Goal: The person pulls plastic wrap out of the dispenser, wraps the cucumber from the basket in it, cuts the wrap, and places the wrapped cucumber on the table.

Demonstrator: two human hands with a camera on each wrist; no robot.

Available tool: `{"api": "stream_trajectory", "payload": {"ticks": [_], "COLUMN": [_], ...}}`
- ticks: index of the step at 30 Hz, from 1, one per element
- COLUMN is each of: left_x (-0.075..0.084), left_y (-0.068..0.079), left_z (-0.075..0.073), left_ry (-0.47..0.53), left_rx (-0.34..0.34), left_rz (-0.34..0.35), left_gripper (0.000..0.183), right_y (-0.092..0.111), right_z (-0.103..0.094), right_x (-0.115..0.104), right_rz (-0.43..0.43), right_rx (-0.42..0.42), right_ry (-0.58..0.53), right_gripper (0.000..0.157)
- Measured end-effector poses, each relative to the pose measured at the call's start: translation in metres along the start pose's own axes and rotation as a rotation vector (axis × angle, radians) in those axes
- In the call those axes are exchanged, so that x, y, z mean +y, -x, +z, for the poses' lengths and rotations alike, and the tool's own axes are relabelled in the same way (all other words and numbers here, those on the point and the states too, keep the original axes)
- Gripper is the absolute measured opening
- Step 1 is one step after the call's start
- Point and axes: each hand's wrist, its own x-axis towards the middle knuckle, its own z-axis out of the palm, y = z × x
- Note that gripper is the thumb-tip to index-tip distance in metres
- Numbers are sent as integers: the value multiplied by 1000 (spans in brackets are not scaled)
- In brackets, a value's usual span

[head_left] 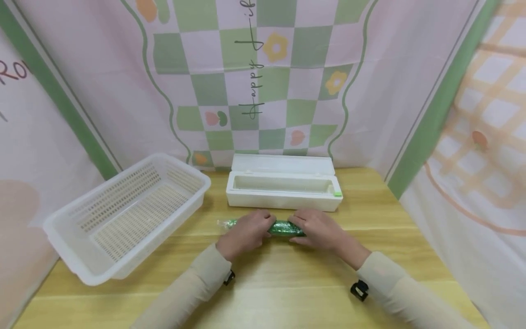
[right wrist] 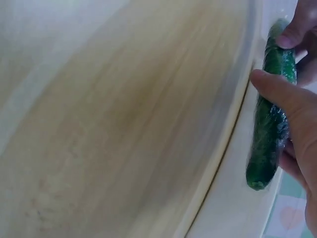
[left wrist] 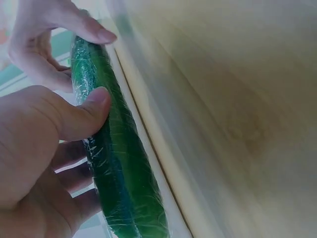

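Note:
A green cucumber wrapped in clear plastic film lies crosswise between both hands, in front of the white box. My left hand grips it left of its middle, thumb on the near side and fingers behind, as the left wrist view shows on the cucumber. Further right, my right hand holds the same cucumber with thumb and fingers on opposite sides. Loose film sticks out past its left end. In the right wrist view the other end is bluntly rounded.
Behind the hands stands a long white box with its lid raised and a small green piece at its right corner. A white slotted plastic basket sits at left on the wooden table. Printed cloth hangs around the table.

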Motion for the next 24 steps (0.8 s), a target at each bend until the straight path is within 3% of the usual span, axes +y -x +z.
{"api": "stream_trajectory", "payload": {"ticks": [5, 9, 18, 24], "left_x": [-3, -20, -59, -70], "left_y": [6, 21, 55, 61], "left_z": [4, 4, -5, -1], "left_ry": [103, 200, 231, 235], "left_rx": [-27, -19, 27, 79], "left_rz": [-21, -8, -53, 13], "left_gripper": [38, 53, 57, 52], "right_y": [3, 5, 19, 22], "right_z": [4, 3, 4, 7], "right_x": [2, 6, 17, 19], "right_rz": [-47, -72, -59, -57], "right_rx": [80, 122, 149, 180], "right_ry": [22, 9, 4, -10], "right_gripper": [52, 54, 54, 54]}}
